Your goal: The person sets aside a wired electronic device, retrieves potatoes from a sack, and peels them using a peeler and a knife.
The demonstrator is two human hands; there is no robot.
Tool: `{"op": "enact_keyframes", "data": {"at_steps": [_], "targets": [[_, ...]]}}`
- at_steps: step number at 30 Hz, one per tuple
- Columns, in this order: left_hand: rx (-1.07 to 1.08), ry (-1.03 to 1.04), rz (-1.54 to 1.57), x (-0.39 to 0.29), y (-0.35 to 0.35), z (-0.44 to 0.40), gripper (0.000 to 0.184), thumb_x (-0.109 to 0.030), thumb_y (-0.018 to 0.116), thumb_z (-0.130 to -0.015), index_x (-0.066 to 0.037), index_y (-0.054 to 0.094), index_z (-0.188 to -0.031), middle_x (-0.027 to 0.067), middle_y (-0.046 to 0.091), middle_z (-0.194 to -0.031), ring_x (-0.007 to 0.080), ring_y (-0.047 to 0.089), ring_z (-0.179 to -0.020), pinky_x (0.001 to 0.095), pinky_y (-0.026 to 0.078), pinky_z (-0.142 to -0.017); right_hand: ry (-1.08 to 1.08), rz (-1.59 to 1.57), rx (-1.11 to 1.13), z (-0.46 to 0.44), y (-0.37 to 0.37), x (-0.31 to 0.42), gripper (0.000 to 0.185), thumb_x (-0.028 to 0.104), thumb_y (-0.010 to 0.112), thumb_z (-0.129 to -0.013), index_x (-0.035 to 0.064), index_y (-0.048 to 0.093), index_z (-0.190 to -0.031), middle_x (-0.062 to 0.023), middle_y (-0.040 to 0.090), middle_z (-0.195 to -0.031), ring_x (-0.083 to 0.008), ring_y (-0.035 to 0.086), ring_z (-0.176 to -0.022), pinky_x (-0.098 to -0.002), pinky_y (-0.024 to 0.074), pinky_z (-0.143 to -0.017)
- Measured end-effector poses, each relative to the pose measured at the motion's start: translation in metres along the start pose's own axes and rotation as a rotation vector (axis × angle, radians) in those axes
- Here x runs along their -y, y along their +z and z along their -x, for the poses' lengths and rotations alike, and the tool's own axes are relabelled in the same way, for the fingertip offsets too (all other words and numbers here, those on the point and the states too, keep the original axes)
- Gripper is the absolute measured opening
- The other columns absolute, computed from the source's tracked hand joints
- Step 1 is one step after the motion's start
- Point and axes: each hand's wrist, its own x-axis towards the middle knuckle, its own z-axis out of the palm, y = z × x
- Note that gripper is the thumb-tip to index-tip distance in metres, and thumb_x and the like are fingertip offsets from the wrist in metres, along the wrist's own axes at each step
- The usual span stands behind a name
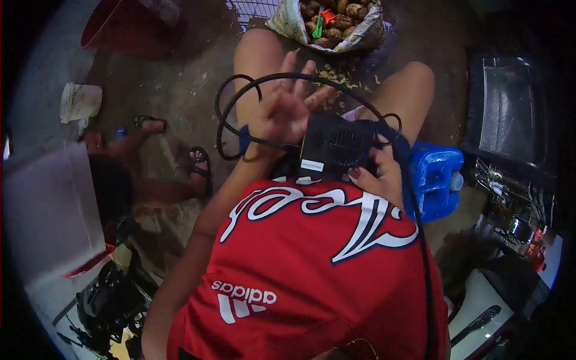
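Off-white plastic makes up the small round bucket [84, 101] on the floor, well to the left of the black, rectangular box with a slotted vent [345, 144], which sits in front of me, just above the lettering on my red shirt [312, 252]. Next, nearer the box but well apart from it, I see another person's feet in dark strappy sandals [200, 171]. My left hand [285, 120] comes just left of the box, open, palm showing and fingers spread; I can't tell whether its edge touches the casing. A thick black cable [288, 75] loops around that wrist and arches above the box. Beyond the box is the white woven sack [363, 41] of brown, rounded produce [344, 23], with a green-and-orange tool [321, 25] lying on top. My right hand [390, 180] is closed on the box's right side, thumb at the near corner. To the right of the box stands the blue plastic jug [433, 195]. To hold this well, I'd want a firm grip on the casing's edges, thumb off the vent slots, the box level and the cable slack rather than snagged on my wrist. My hands are apart, so the right seems to carry most of the steadying; a light left palm under the other edge would help.
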Motion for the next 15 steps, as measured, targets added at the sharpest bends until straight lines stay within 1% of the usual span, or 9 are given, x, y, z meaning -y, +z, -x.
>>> {"op": "enact_keyframes", "data": {"at_steps": [1,3,5,7,8,9,12,13,15], "targets": [[0.008,0.0,0.028,-0.003,-0.001,0.001,0.064,-0.03,0.037,-0.087,-0.02,0.001,-0.139,0.0082,0.006,-0.143,0.0411,0.024,-0.123,0.0489,0.038,-0.091,0.027,-0.039,0.055,-0.003,0.003,0.003,0.04,0.017,0.065,-0.063,-0.0025,0.06,-0.098,-0.0101,0.042,-0.119,-0.0208,0.035,-0.116,-0.0306,0.025,-0.097],[0.012,0.004,0.034,-0.007,0.0,0.0,0.064,-0.031,0.038,-0.087,-0.02,0.001,-0.139,0.0086,0.006,-0.143,0.0421,0.024,-0.123,0.0506,0.037,-0.092,-0.003,-0.116,0.018,-0.006,0.011,0.005,0.034,0.018,0.073,-0.061,-0.0001,0.059,-0.085,-0.0123,0.041,-0.116,-0.0211,0.041,-0.108,-0.0304,0.0327,-0.088],[0.002,0.011,-0.009,-0.008,0.002,-0.001,0.064,-0.033,0.039,-0.086,-0.02,0.004,-0.139,0.0087,0.008,-0.143,0.0419,0.023,-0.124,0.0516,0.037,-0.091,-0.03,-0.154,0.014,-0.009,0.013,0.008,0.032,0.018,0.077,-0.06,0.0016,0.058,-0.08,-0.0132,0.042,-0.114,-0.0207,0.044,-0.104,-0.03,0.0367,-0.083],[0.063,-0.004,0.098,-0.007,-0.003,0.001,0.064,-0.036,0.041,-0.085,-0.02,0.007,-0.138,0.0093,0.01,-0.142,0.0414,0.023,-0.124,0.0536,0.038,-0.09,-0.047,-0.156,0.038,-0.009,0.013,0.014,0.031,0.017,0.076,-0.06,0.0026,0.059,-0.081,-0.0129,0.043,-0.113,-0.0195,0.046,-0.102,-0.0295,0.0368,-0.083],[0.098,-0.01,0.15,-0.007,-0.005,-0.001,0.065,-0.037,0.042,-0.085,-0.021,0.009,-0.138,0.0096,0.011,-0.142,0.0411,0.023,-0.124,0.0546,0.038,-0.089,-0.004,-0.266,0.048,-0.009,0.015,0.02,0.032,0.017,0.075,-0.061,0.0028,0.058,-0.084,-0.012,0.046,-0.111,-0.0187,0.047,-0.1,-0.0292,0.0368,-0.083],[0.083,0.011,0.159,-0.007,-0.005,-0.001,0.065,-0.038,0.043,-0.084,-0.021,0.01,-0.138,0.01,0.012,-0.141,0.0407,0.023,-0.125,0.0552,0.039,-0.087,0.04,-0.377,0.059,-0.007,0.019,0.029,0.034,0.016,0.075,-0.061,0.003,0.058,-0.088,-0.0111,0.048,-0.108,-0.0178,0.048,-0.098,-0.0288,0.0367,-0.083],[0.036,0.054,0.15,-0.007,-0.003,0.002,0.066,-0.04,0.045,-0.083,-0.021,0.012,-0.138,0.0107,0.013,-0.141,0.0397,0.021,-0.126,0.0563,0.041,-0.084,0.059,-0.27,0.059,-0.003,0.017,0.017,0.047,0.017,0.072,-0.064,0.0026,0.051,-0.103,-0.0071,0.057,-0.093,-0.0153,0.053,-0.09,-0.0284,0.0375,-0.083],[0.027,0.057,0.119,-0.007,-0.003,0.002,0.066,-0.04,0.045,-0.083,-0.022,0.012,-0.138,0.0108,0.012,-0.141,0.0394,0.02,-0.126,0.0561,0.042,-0.084,0.048,-0.204,0.039,-0.005,0.016,0.015,0.046,0.018,0.071,-0.065,0.0018,0.05,-0.103,-0.0074,0.057,-0.093,-0.0153,0.053,-0.09,-0.0281,0.0381,-0.082],[-0.007,0.071,0.09,-0.007,0.0,0.004,0.067,-0.04,0.046,-0.083,-0.022,0.011,-0.138,0.0108,0.011,-0.142,0.0388,0.018,-0.127,0.0555,0.042,-0.083,0.175,-0.145,0.061,-0.005,0.004,0.024,0.042,0.021,0.07,-0.068,-0.0045,0.053,-0.098,-0.0127,0.052,-0.103,-0.0183,0.055,-0.091,-0.0279,0.0424,-0.078]]}}
